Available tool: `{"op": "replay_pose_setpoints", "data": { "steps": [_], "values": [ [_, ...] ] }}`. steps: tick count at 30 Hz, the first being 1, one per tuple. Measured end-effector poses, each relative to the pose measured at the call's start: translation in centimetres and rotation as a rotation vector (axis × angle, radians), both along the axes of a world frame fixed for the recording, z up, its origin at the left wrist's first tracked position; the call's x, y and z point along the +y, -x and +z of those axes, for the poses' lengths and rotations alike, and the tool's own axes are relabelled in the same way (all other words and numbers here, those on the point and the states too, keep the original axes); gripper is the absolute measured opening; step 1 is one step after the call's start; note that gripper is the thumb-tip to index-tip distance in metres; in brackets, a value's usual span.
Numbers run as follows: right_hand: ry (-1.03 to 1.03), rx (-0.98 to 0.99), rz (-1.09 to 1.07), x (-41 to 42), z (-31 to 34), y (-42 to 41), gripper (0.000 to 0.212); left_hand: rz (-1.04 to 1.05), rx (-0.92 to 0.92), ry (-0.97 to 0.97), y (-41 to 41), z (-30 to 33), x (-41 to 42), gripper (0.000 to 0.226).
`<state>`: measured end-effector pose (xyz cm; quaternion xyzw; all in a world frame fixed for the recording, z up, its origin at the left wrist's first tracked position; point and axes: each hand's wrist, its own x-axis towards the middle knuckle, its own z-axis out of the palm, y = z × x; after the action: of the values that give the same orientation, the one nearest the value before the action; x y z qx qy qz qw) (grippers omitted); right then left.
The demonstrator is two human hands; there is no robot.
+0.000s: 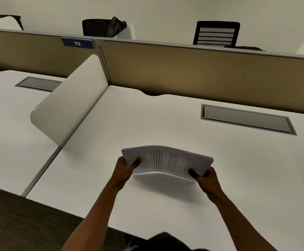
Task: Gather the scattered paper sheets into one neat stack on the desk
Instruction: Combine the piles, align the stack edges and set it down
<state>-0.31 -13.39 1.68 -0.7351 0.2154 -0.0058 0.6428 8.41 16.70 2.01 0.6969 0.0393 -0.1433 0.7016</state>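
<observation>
L hand (127, 166): pinching left end of paper stack (167, 163), thumb on top.
R hand (204, 175): pinching right end, thumb on top.
Stack: held between both hands, just above desk (111, 178), middle bowed up.
Long axis: left to right, hand to hand.
Edges: fanned a bit, not neat yet.
Next, prob.: tap flat, set down.
Loose sheets on desk: none seen.
Far: cable lid (247, 120), divider (202, 71).
</observation>
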Motion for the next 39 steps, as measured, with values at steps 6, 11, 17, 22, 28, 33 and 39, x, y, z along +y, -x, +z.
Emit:
{"op": "replay_pose_setpoints", "data": {
  "steps": [6,11,17,22,28,33,39],
  "values": [
    [0.052,0.022,0.021,-0.3,-1.1,0.1,0.027,-0.001,0.032,-0.032,0.3,-0.3,-0.9,0.020],
    [0.079,0.025,0.026,-0.6,-1.5,-0.1,0.026,-0.017,0.061,-0.051,0.4,-0.2,-1.0,0.032],
    [0.267,0.015,0.104,-1.6,-0.2,-1.3,0.027,-0.039,0.075,-0.099,0.1,0.1,-0.8,0.030],
    [0.431,0.027,0.366,-3.4,3.3,-3.9,0.041,-0.047,0.134,-0.055,0.6,0.0,-0.7,0.029],
    [0.063,0.084,0.470,-4.6,8.0,-5.7,0.038,-0.010,0.175,-0.057,1.6,0.1,-0.3,0.060],
    [0.016,0.090,0.538,-5.0,11.3,-6.6,0.033,0.228,-0.172,-0.542,0.5,3.9,-0.5,0.096],
    [0.099,0.155,0.678,-5.2,13.9,-8.1,0.028,-0.252,-0.529,-0.695,-2.0,11.1,-3.6,0.067]
  ]
}}
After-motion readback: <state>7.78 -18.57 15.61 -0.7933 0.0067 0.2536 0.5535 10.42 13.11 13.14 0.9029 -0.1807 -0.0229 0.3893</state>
